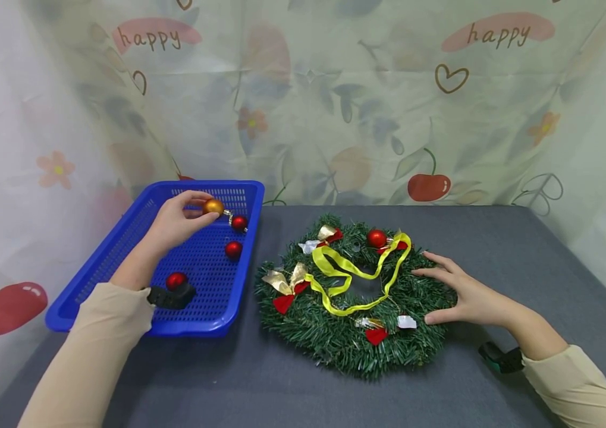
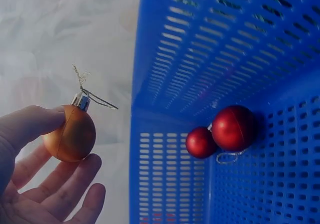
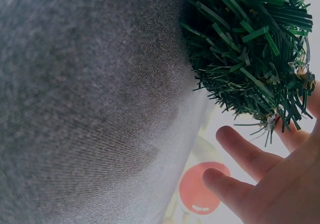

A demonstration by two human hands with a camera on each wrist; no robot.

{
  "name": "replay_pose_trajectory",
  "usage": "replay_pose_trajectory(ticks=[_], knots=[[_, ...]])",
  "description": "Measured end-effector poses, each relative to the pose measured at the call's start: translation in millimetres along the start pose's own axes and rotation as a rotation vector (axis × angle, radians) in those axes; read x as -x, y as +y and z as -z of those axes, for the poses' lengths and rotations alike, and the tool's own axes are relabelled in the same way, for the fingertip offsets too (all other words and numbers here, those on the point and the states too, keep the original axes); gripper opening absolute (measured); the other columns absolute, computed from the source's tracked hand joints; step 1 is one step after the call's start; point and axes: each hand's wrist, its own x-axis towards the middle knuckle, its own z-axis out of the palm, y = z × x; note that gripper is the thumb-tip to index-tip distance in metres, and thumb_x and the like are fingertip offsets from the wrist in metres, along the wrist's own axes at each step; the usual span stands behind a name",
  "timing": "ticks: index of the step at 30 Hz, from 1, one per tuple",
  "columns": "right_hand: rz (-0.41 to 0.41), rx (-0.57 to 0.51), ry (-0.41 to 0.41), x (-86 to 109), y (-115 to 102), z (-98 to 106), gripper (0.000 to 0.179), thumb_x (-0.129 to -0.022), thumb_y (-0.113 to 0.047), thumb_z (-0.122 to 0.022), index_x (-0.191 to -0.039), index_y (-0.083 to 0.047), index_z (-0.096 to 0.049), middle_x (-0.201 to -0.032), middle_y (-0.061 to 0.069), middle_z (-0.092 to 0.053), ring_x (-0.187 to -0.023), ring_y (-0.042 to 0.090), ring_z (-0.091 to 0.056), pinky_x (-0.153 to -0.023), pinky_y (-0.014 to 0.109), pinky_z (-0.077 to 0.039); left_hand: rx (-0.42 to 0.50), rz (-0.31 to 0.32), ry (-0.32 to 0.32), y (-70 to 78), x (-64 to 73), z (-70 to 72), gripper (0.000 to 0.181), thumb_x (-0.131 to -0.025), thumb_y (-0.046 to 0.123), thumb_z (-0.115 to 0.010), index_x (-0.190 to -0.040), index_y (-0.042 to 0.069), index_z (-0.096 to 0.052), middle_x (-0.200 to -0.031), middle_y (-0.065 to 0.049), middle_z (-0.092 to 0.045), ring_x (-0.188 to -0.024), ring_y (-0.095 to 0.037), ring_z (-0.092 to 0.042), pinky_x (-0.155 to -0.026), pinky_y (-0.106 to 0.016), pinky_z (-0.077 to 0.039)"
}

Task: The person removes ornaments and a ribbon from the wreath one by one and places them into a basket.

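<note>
My left hand pinches a gold Christmas ball between thumb and fingers, over the far part of the blue basket. In the left wrist view the gold ball shows a silver cap and a thin loop of cord. My right hand, fingers spread, is at the right side of the green wreath, fingertips at its needles. On the wreath are a red ball, red and gold bows, and a loose yellow ribbon.
Several red balls lie in the basket, one red ball beside the left wrist's black strap and another red ball by the right wall. Basket and wreath stand side by side on a grey table. A patterned curtain hangs behind.
</note>
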Motion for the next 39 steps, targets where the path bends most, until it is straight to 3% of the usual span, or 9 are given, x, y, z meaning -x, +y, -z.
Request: replay_pose_trajectory(ticks=[8,16,39], knots=[[0.003,-0.006,0.0,0.2,1,-1,0.074,-0.075,-0.036,-0.077,-0.137,-0.013,-0.044,-0.151,0.024,-0.014,-0.132,0.051,-0.023,-0.089,0.068,-0.036,-0.04,0.012,0.005,-7.4,-4.1,1.3,0.046,-0.091,0.021,-0.061,-0.129,-0.001,-0.047,-0.13,-0.026,-0.051,-0.117,-0.042,-0.054,-0.095,-0.051,-0.046],[0.002,-0.001,0.001,0.6,1,-1,0.074,-0.074,-0.037,-0.077,-0.137,-0.013,-0.044,-0.151,0.023,-0.014,-0.131,0.05,-0.024,-0.089,0.067,-0.037,-0.086,0.009,-0.035,-14.2,-8.3,-2.1,0.046,-0.092,0.021,-0.059,-0.13,-0.003,-0.047,-0.13,-0.026,-0.051,-0.116,-0.042,-0.054,-0.094,-0.051,-0.047],[-0.001,-0.002,0.002,0.9,1,-1,0.074,-0.074,-0.037,-0.077,-0.136,-0.013,-0.044,-0.151,0.023,-0.014,-0.131,0.05,-0.024,-0.089,0.068,-0.036,-0.156,0.021,-0.084,-21.6,-13.7,-8.6,0.045,-0.092,0.024,-0.059,-0.127,-0.002,-0.049,-0.127,-0.026,-0.053,-0.117,-0.038,-0.052,-0.091,-0.048,-0.048]])
